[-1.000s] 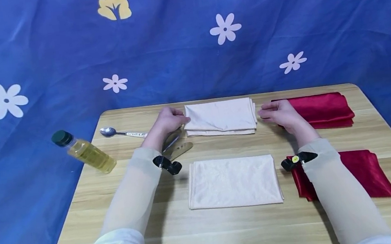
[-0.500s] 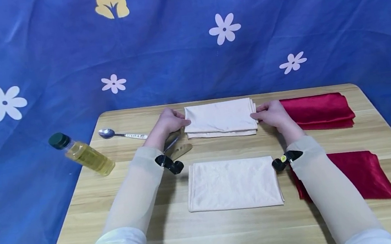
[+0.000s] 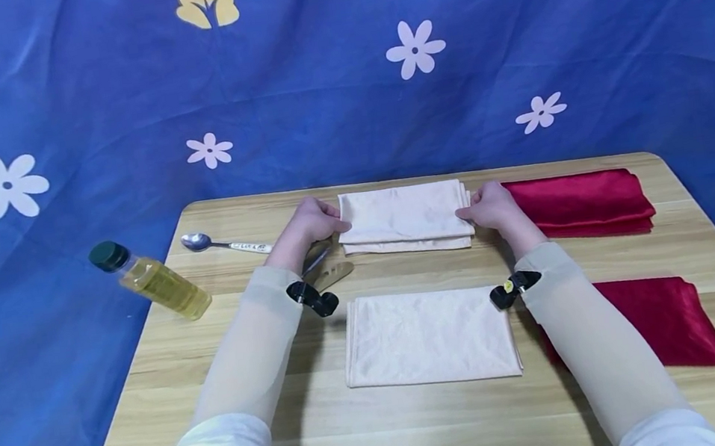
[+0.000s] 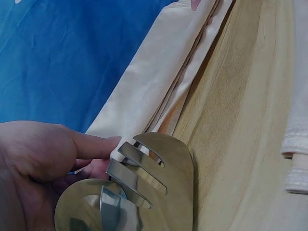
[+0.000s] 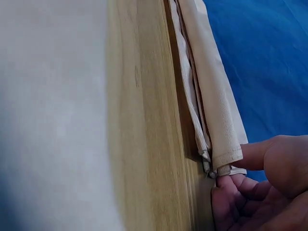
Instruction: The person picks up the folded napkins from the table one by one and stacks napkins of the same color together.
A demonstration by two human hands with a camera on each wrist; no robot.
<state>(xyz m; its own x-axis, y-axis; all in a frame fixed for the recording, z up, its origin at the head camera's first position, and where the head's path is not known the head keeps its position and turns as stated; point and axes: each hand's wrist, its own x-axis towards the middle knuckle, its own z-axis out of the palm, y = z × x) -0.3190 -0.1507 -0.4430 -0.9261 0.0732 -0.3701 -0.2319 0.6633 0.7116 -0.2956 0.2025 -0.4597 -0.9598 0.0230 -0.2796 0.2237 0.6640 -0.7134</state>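
Observation:
At the back of the table lies a folded cream cloth [image 3: 403,211] in several layers. My left hand [image 3: 313,220] pinches its left end; in the left wrist view the thumb lies on top and fingers are tucked underneath. The right end is pinched by my right hand [image 3: 493,205], thumb above and curled fingers below, as the right wrist view shows. Close beside the left hand lie a slotted metal turner [image 4: 175,192] and a rounded metal utensil head [image 4: 77,204], partly cut off. A second folded cream cloth [image 3: 430,338] lies flat nearer the front, apart from both hands.
Two folded red satin cloths lie on the right, one at the back [image 3: 585,200] and one nearer [image 3: 665,318], partly behind the right forearm. A green-capped bottle of yellow liquid [image 3: 165,284] and a long-handled spoon [image 3: 197,242] are at the left. A blue curtain [image 3: 332,136] hangs behind.
My right hand has moved left from beside the back red cloth and taken hold of the cream cloth's right end. The left hand has stayed at its end.

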